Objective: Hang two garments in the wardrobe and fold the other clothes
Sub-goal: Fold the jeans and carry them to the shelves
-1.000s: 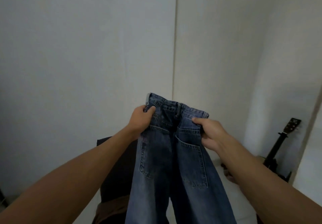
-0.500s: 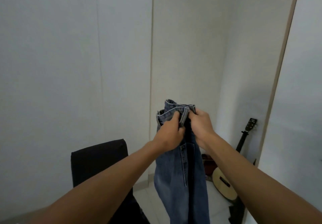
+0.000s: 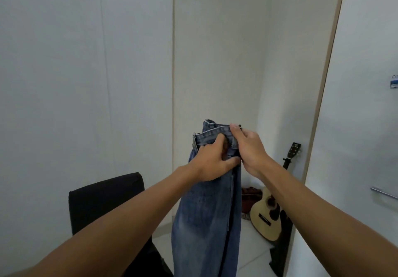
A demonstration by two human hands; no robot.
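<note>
Both hands have come together since 1.0 s ago: then they held the 2 ends of the waistband apart with the back pockets facing the camera, and now the faded blue denim jeans (image 3: 206,212) are doubled along the centre seam, 1 leg lying over the other. The left hand (image 3: 212,162) grips the folded waistband from the near side, with the thumb low across the cloth and the fingers curled onto the band above. The right hand (image 3: 247,147) pinches the same band at its upper right corner, the fingertips hooked over the top edge. The 2 hands touch, or nearly touch, at the fold.

From the fingers the jeans hang straight down, so the long axis is vertical, and the leg ends go out of the picture at the bottom. Both hands are at the same end, the waist; neither is nearer to the hems. I judge that the coming move turns on this: to fold the length, 1 hand must travel down along the legs while the other keeps the waistband.

Below and left of the fingers stands a black fabric chair back (image 3: 105,201). Below and right, a pale wooden acoustic guitar (image 3: 267,216) leans at the white wall (image 3: 86,82), well apart from the denim.
</note>
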